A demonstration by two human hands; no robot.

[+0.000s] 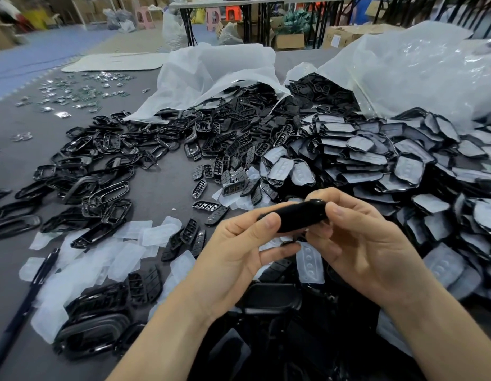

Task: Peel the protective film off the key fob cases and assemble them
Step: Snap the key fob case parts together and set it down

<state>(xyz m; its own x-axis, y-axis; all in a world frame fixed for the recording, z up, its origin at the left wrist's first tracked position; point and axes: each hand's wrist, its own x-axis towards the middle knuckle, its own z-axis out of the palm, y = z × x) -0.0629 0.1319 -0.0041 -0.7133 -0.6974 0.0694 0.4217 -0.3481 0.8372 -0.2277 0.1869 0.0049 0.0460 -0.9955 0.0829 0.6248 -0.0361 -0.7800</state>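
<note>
Grey matting (162, 188) lies under heaps of glossy black shells (376, 160), partly hidden by crinkled bags (211, 70). Both hands, left (239, 259) and right (368, 248), pinch a blurred, rounded black case (296, 215) over a translucent dimpled film (310, 262).

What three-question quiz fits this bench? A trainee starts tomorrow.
1. True or false: the left hand and right hand both hold one black case.
2. Where are the film-covered cases piled? A far left, B right, C near left.
3. Fill in: a black ____ lies at the left edge of the peeled films.
Key: 1 true; 2 B; 3 pen.
</note>
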